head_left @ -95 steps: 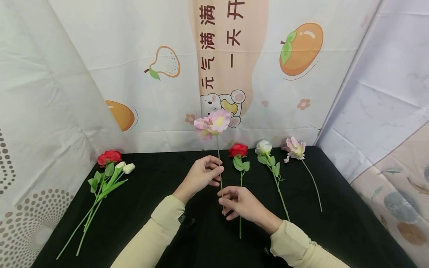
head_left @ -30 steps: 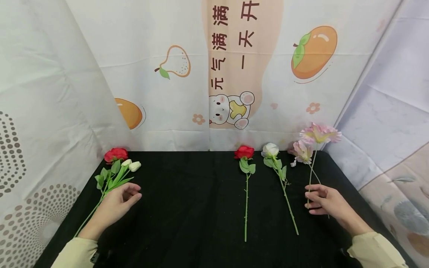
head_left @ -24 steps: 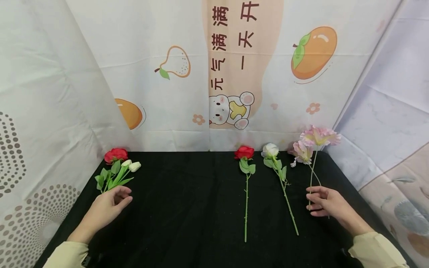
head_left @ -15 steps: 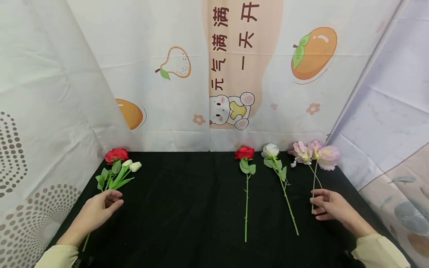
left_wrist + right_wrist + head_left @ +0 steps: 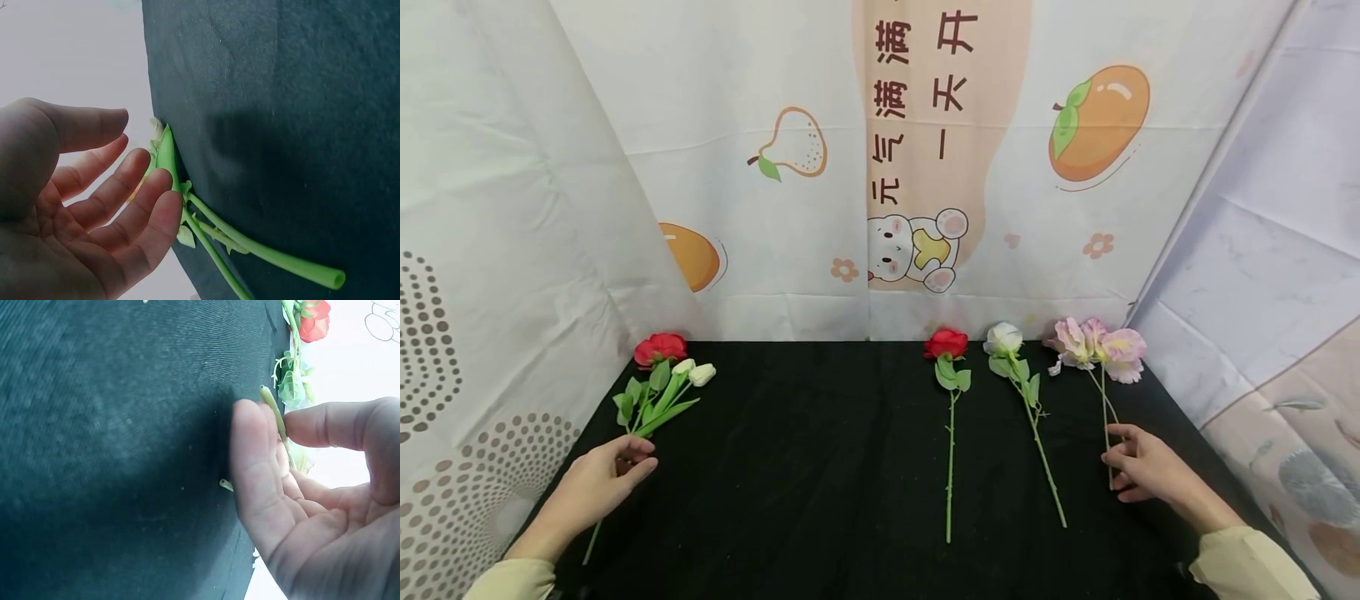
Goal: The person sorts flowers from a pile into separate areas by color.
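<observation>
My right hand (image 5: pixel 1153 475) pinches the thin stem of a pink artificial flower (image 5: pixel 1123 346), its bloom lying at the back right of the black cloth. Beneath it a second pink flower (image 5: pixel 1072 337) crosses stems with it. The right wrist view shows the pinched stem (image 5: pixel 270 403) between thumb and fingers. On the left, my left hand (image 5: pixel 597 483) hovers with relaxed fingers over the stems of a red flower (image 5: pixel 660 350) and white tulips (image 5: pixel 702 374), partly hiding them. In the left wrist view nothing lies in its palm; green stems (image 5: pixel 275 256) run beyond the fingertips.
A red rose (image 5: pixel 946 343) and a white rose (image 5: pixel 1003 340) lie right of centre on the black cloth (image 5: pixel 805 467), stems toward me. White printed curtains (image 5: pixel 760 225) stand behind and at both sides.
The right hand has carried the pink flower from the centre to the right and lowered its bloom beside the other pink one. The left hand let go of its stem and moved left.
</observation>
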Demonstrator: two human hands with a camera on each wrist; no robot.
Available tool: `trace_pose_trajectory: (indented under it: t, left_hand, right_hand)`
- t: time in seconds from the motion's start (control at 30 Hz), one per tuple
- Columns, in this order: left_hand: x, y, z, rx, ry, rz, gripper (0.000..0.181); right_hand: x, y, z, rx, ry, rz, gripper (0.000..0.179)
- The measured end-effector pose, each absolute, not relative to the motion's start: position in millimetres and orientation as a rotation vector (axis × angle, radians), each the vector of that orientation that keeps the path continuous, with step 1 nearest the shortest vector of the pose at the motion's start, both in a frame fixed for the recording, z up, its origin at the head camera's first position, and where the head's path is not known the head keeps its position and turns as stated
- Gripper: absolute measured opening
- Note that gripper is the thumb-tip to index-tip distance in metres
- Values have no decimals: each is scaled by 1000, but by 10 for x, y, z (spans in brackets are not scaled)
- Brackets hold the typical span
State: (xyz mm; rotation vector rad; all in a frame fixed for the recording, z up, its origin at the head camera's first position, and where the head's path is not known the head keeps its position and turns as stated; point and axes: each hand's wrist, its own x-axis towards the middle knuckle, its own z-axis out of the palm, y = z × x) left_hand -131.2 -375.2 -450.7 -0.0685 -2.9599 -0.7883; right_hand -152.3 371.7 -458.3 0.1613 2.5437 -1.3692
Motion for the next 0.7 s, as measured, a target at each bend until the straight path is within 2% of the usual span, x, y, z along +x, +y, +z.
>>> trace_pose_trajectory:
  t: [0.47, 0.7]
  left_hand:
    - [-1318, -3893, -4476, -71, -2962, -744, 24]
    - [-1382, -3969, -4462, -77, -3011, -691, 33]
  right_hand:
    - [-1494, 3743, -4580, 121, 2602, -1353, 62]
    - [-1481, 3714, -4555, 142, 2599, -1386, 61]
